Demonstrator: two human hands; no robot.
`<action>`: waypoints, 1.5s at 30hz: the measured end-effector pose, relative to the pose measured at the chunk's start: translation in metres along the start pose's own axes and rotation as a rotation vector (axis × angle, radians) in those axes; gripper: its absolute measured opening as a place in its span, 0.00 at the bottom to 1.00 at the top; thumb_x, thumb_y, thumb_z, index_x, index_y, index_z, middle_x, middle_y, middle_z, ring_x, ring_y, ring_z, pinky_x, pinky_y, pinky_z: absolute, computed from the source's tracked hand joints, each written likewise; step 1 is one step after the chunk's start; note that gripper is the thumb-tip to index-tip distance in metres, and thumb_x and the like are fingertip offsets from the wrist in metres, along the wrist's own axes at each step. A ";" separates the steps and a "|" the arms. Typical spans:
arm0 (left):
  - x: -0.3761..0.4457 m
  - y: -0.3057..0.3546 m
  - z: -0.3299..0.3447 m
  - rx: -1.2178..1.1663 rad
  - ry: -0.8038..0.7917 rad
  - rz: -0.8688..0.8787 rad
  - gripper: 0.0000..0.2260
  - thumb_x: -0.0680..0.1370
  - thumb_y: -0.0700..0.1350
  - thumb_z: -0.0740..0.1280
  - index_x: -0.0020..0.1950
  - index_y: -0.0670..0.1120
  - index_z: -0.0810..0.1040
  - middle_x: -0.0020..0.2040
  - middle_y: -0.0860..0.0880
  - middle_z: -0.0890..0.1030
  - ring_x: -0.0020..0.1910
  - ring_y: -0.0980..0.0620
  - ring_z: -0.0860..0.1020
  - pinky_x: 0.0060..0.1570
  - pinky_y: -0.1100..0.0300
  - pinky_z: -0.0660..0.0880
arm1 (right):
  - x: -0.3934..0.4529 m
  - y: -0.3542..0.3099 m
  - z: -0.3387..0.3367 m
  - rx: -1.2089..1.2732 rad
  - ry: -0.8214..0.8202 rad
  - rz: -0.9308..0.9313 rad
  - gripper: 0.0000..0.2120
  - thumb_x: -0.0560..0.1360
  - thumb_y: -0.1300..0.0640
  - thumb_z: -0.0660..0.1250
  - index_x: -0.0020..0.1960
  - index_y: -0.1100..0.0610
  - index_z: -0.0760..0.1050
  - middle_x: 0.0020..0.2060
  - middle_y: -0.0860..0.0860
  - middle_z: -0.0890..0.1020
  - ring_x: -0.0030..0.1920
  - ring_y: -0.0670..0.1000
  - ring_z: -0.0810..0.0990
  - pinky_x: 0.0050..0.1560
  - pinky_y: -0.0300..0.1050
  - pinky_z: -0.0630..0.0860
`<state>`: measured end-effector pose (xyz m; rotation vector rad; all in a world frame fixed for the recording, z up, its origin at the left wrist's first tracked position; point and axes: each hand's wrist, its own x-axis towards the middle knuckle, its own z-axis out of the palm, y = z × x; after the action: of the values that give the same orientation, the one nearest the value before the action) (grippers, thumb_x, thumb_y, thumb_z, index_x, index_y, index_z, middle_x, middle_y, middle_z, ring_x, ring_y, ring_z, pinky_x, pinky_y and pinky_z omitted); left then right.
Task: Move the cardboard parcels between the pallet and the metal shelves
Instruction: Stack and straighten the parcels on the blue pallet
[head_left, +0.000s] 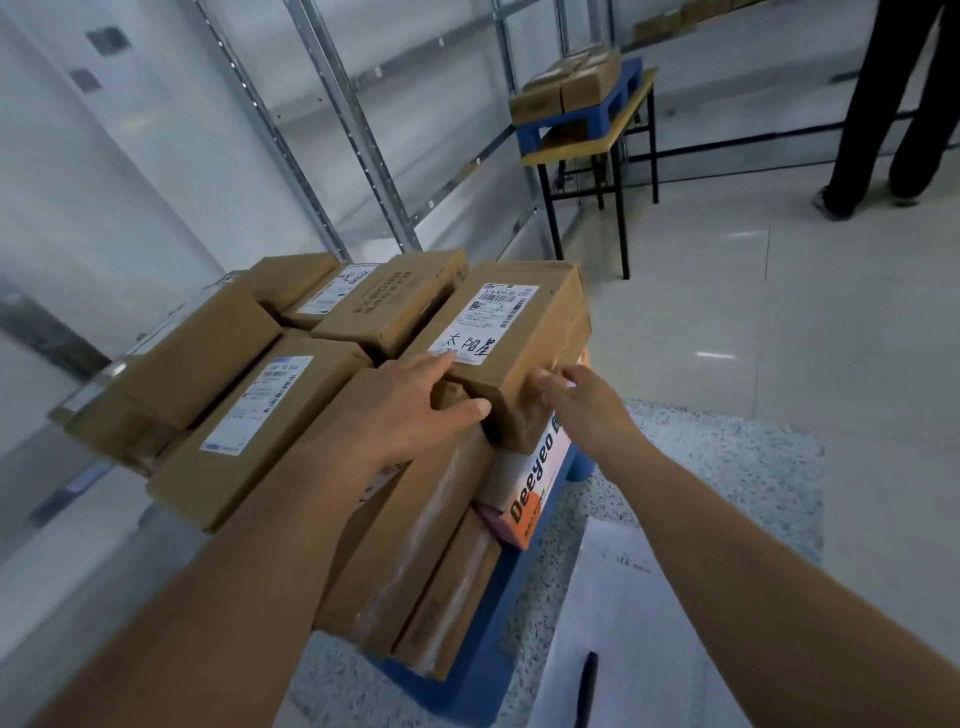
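Note:
Several brown cardboard parcels are stacked on a blue pallet (470, 670) in front of me. The top right parcel (550, 317) carries a white shipping label with handwritten black characters. My left hand (415, 402) lies on that parcel's near left corner, thumb pressed against its front face. My right hand (582, 400) touches the same parcel's near right side with fingers spread. Under it sits an orange and white box (540, 483) printed "Deeyeo". Empty metal shelves (363, 130) stand behind the pallet.
A small table (592, 140) at the back holds a second blue pallet with more parcels (571, 83). A person's dark trouser legs (893, 104) stand at the far right. White paper (634, 623) and a black pen (587, 686) lie on the speckled surface near me.

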<state>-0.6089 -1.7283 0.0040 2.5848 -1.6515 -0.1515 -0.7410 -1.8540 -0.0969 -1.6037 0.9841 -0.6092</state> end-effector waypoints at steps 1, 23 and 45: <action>0.003 0.004 0.000 0.004 0.011 -0.021 0.37 0.70 0.70 0.59 0.76 0.55 0.57 0.76 0.54 0.58 0.74 0.51 0.56 0.70 0.50 0.58 | 0.006 0.002 -0.006 0.010 0.025 0.005 0.20 0.78 0.43 0.58 0.62 0.55 0.70 0.49 0.51 0.76 0.48 0.52 0.73 0.47 0.46 0.66; 0.025 0.015 0.010 0.124 0.080 -0.099 0.33 0.72 0.64 0.61 0.74 0.53 0.61 0.72 0.54 0.65 0.69 0.50 0.64 0.61 0.52 0.66 | 0.076 0.006 -0.029 -0.025 -0.071 -0.121 0.23 0.79 0.50 0.60 0.71 0.55 0.61 0.64 0.56 0.72 0.55 0.51 0.70 0.56 0.47 0.67; -0.106 -0.047 0.008 -0.182 0.083 -0.292 0.48 0.58 0.80 0.57 0.75 0.63 0.52 0.77 0.54 0.55 0.75 0.51 0.55 0.70 0.41 0.58 | -0.036 0.062 0.021 -0.035 0.060 0.026 0.25 0.80 0.49 0.59 0.74 0.57 0.62 0.69 0.55 0.70 0.65 0.55 0.71 0.63 0.49 0.69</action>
<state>-0.6117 -1.6128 -0.0042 2.6355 -1.1680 -0.1971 -0.7602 -1.8151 -0.1575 -1.6090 1.0637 -0.6290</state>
